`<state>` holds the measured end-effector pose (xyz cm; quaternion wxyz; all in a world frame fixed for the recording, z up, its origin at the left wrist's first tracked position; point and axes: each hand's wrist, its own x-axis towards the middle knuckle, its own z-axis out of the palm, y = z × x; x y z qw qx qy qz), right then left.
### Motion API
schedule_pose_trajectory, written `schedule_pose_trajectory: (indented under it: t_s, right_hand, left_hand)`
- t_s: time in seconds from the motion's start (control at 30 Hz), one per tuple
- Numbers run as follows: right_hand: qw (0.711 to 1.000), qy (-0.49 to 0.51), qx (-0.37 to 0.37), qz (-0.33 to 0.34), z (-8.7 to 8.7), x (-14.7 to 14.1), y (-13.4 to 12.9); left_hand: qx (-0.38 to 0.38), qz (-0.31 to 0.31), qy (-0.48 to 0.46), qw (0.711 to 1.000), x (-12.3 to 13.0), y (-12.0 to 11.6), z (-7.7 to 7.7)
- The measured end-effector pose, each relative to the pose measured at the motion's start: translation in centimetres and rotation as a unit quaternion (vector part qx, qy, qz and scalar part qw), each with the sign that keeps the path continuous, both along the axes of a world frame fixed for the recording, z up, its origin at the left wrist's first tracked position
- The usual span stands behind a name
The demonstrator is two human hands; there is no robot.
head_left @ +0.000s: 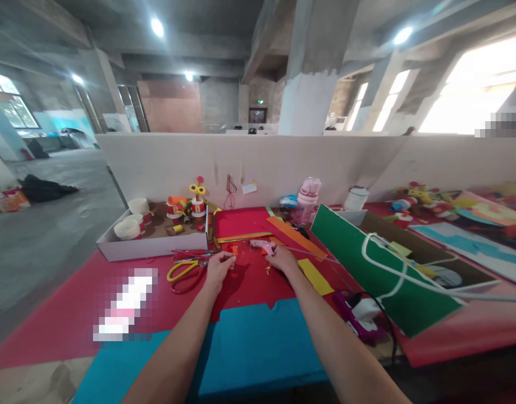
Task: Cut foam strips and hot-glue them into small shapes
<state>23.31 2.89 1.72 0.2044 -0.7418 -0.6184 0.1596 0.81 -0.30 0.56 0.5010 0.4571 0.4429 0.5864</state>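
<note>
My left hand (219,268) is closed, thumb and fingertips pinching a small orange paper piece (234,251) above the red tabletop. A red bit lies against that piece, too small to make out. In my right hand (283,261) is a pink glue gun (261,245), its nozzle pointing left toward the paper piece. A clear glue stick seems to run out behind the gun to the right. Left of my left hand lie scissors (186,276) with yellow and red handles, and red-handled tools (192,255) just beyond. Tiny yellow scraps (267,270) lie between my hands.
At the left, a white tray (152,250) holds paper cups (127,229) and cup figures (197,207). Red sheets (241,222), orange strips (295,238) and yellow paper (315,276) lie ahead. A green-sided box (379,269) and purple power strip (359,320) stand right, with cables. A pink bottle (308,199) stands behind.
</note>
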Motion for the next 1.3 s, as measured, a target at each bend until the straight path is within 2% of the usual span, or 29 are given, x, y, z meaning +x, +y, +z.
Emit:
schedule_pose_trajectory:
  t_s: [0.1,0.17,0.23,0.3,0.33,0.43,0.47,0.6,0.67,0.77,0.93,1.3]
  right_hand:
    - [0.999,-0.015,-0.022,-0.028,0.2,-0.3,0.5]
    - [0.999,0.015,0.003,-0.041,0.1,-0.1,0.6]
    - [0.994,0.083,0.054,-0.048,-0.2,0.1,0.3]
    - [0.976,0.195,0.089,-0.037,-0.5,0.1,-0.4]
    - [0.959,0.262,0.102,-0.026,-0.5,0.0,-1.0]
    - [0.874,0.456,0.169,-0.007,0.3,-0.8,-3.0]
    - [0.85,0.504,0.153,0.002,0.7,-1.1,-3.6]
    - [0.754,0.653,-0.014,0.064,2.2,-2.2,-5.4]
    - [0.725,0.684,-0.017,0.077,2.4,-2.7,-5.9]
    - [0.733,0.673,0.024,0.099,2.2,-3.6,-6.1]
    - [0.782,0.6,0.062,0.156,1.7,-4.7,-6.2]
    - [0.879,0.439,0.118,0.147,1.8,-4.7,-7.0]
  left_hand:
    - [-0.003,0.007,-0.004,1.0,-0.2,0.3,-0.4]
    - [0.006,0.006,-0.003,1.0,-0.3,0.5,-0.7]
    - [0.014,0.003,-0.001,1.0,-0.3,0.7,-1.0]
    - [0.014,0.003,-0.004,1.0,-0.3,0.8,-1.2]
    - [0.014,0.001,-0.008,1.0,-0.3,0.8,-1.2]
    - [0.017,-0.009,-0.018,1.0,-0.1,0.8,-1.2]
    - [0.017,-0.011,-0.018,1.0,0.0,0.7,-1.1]
    - [0.02,-0.013,-0.016,1.0,0.1,0.5,-1.0]
    - [0.029,-0.014,-0.02,0.999,0.1,0.4,-0.9]
    - [0.032,-0.01,-0.038,0.999,0.0,0.3,-0.7]
    - [-0.023,0.008,-0.098,0.995,-0.2,0.4,-0.5]
    - [-0.061,-0.001,-0.143,0.988,-0.6,0.7,-0.4]
